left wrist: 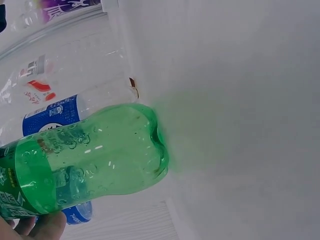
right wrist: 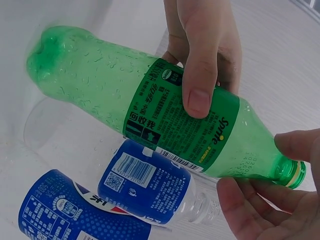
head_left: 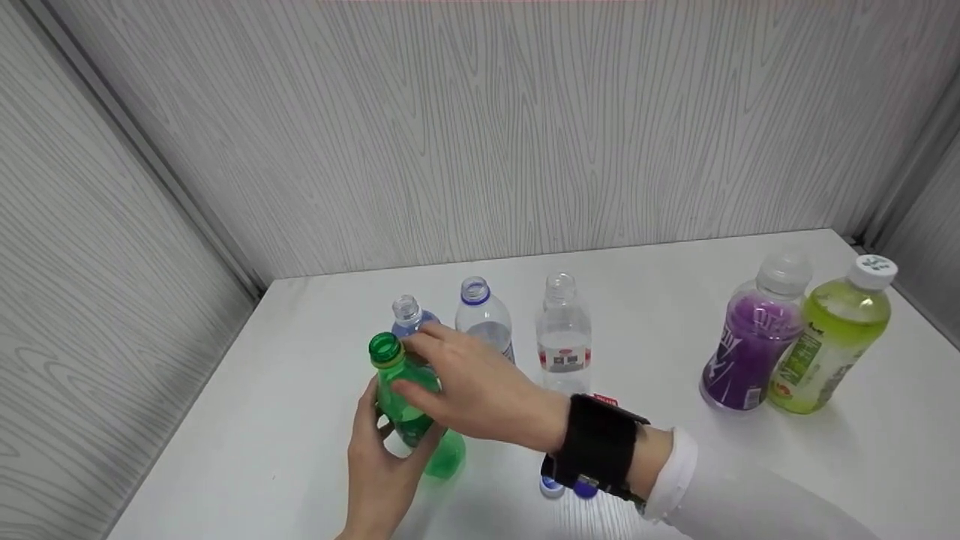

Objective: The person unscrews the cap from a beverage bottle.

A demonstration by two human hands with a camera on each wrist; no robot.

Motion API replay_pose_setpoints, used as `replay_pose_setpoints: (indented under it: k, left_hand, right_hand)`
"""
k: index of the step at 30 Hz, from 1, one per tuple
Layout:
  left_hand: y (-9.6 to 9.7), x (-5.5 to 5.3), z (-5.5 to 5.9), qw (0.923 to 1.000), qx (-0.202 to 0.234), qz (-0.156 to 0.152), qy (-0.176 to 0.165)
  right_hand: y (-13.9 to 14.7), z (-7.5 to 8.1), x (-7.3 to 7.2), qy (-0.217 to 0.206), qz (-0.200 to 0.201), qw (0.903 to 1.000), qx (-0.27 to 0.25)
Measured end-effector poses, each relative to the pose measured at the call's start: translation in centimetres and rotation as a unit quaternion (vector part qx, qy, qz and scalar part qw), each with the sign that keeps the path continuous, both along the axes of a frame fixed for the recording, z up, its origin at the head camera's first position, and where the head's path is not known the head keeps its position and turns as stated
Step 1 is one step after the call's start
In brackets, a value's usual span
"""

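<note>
A green Sprite bottle [head_left: 392, 379], its mouth uncapped, stands tilted in front of me. My left hand [head_left: 382, 469] grips it around the label, the thumb [right wrist: 200, 95] lying across the print in the right wrist view. Around the shoulder and neck curls my right hand [head_left: 487, 386], thumb on one side and fingers [right wrist: 250, 202] on the other. The bottle's base, close over the white table, shows in the left wrist view with a green tint beside it. Just behind are uncapped clear bottles: one blue-labelled [right wrist: 145, 182], one with a blue neck ring [head_left: 484, 315].
A third uncapped clear bottle [head_left: 564, 337] with a red and white label stands right of those two. Two caps, one white and blue [head_left: 552, 487] and one blue [head_left: 586, 489], lie below my right wrist. Farther right stand a purple bottle [head_left: 750, 352] and a yellow-green bottle [head_left: 840, 337], both capped.
</note>
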State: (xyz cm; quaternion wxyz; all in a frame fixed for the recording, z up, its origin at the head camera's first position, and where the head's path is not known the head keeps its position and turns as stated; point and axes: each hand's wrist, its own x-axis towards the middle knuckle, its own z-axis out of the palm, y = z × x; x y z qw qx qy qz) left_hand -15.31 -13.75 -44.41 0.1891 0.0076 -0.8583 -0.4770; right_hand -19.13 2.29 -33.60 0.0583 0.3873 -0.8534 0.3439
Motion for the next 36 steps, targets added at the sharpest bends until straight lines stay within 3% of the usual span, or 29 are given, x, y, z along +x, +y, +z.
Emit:
replay_pose_setpoints:
  k: [6, 12, 17, 23, 28, 36]
  left_hand:
    - [0.0, 0.5, 0.5, 0.9999, 0.0, 0.005, 0.011]
    - [0.4, 1.4, 1.2, 0.9961, -0.002, 0.032, 0.082]
    - [0.9, 1.8, 2.1, 0.9871, -0.036, 0.056, 0.146]
    - [1.6, 2.2, 3.1, 0.9682, -0.06, 0.062, 0.235]
    - [2.4, 2.4, 3.8, 0.9566, -0.054, 0.047, 0.282]
    - [4.7, 2.1, 4.1, 0.9354, -0.055, -0.021, 0.349]
  right_hand:
    - [0.5, 0.3, 0.2, -0.014, -0.014, 0.9998, -0.01]
    - [2.0, 1.3, 1.3, 0.0, -0.012, 0.9993, -0.034]
    - [4.0, 2.6, 2.1, 0.057, -0.032, 0.9964, -0.055]
    - [7.3, 3.5, 2.8, 0.104, -0.06, 0.9899, -0.075]
    - [10.2, 3.5, 3.4, 0.119, -0.105, 0.9839, -0.083]
    - [15.1, 2.5, 4.4, 0.15, -0.175, 0.9693, -0.085]
